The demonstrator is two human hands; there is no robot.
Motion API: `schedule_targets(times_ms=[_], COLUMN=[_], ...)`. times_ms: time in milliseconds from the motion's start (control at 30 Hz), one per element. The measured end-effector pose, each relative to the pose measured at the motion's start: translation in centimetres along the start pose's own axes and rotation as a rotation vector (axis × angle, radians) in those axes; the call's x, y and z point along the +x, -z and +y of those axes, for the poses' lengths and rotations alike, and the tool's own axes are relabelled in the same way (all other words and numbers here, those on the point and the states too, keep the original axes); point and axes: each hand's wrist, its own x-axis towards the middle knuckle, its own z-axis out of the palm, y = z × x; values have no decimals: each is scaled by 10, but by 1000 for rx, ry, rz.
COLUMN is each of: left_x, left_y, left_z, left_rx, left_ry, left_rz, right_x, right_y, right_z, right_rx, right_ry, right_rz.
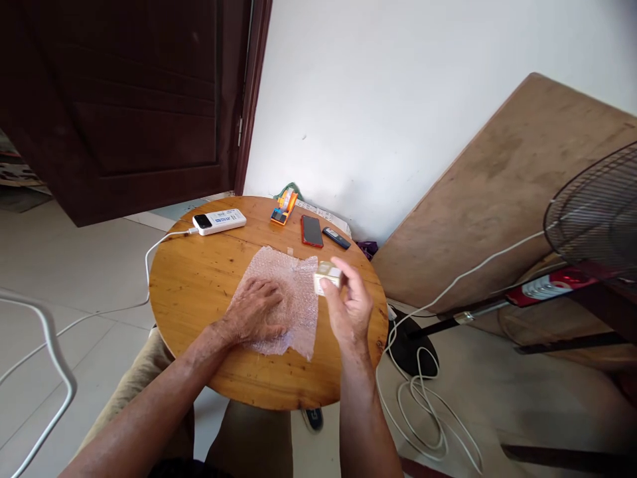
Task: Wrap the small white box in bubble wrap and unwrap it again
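Note:
A sheet of clear bubble wrap (pixel 298 312) is spread on the round wooden table (pixel 199 285). My left hand (pixel 256 309) presses down on its left half, palm down with the fingers spread. Just past the sheet's right edge, my right hand (pixel 351 302) grips a small pale yellow and white box (pixel 326 275) between thumb and fingers. The box seems to be held above the tabletop, and its print is too blurred to read. Beyond the bubble wrap's far edge, a small piece of tape (pixel 290 251) shows on the wood.
Along the table's back lie a white power bank (pixel 219 221) with a cable, an orange tape dispenser (pixel 284 206), a red-edged phone (pixel 312 231) and a dark blue handheld device (pixel 336 238). A pedestal fan (pixel 592 219) stands at the right, near a leaning board (pixel 502 179).

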Motion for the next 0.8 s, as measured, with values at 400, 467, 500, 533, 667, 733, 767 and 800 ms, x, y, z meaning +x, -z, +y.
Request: schedule_targets(times_ms=[400, 467, 500, 533, 667, 733, 767, 800], left_x=[9, 11, 11, 12, 12, 12, 12, 12], left_y=[7, 7, 6, 6, 5, 4, 4, 3], left_z=[0, -3, -4, -5, -7, -7, -7, -8], left_rx=[-305, -343, -361, -373, -365, -354, -351, -352], left_ry=[395, 473, 498, 513, 509, 505, 505, 505], left_rz=[159, 200, 214, 222, 226, 238, 244, 249], right_x=[-13, -18, -21, -22, -25, -25, -26, -27], right_y=[-27, -23, -22, -20, -16, -17, -18, -20], right_z=[32, 35, 36, 36, 39, 39, 38, 37], right_rx=[-219, -207, -203, -203, -209, -181, -162, -150], right_ry=[28, 17, 5, -15, -94, -97, -90, -77], right_rz=[-647, -658, -641, -618, -561, -551, -546, -544])
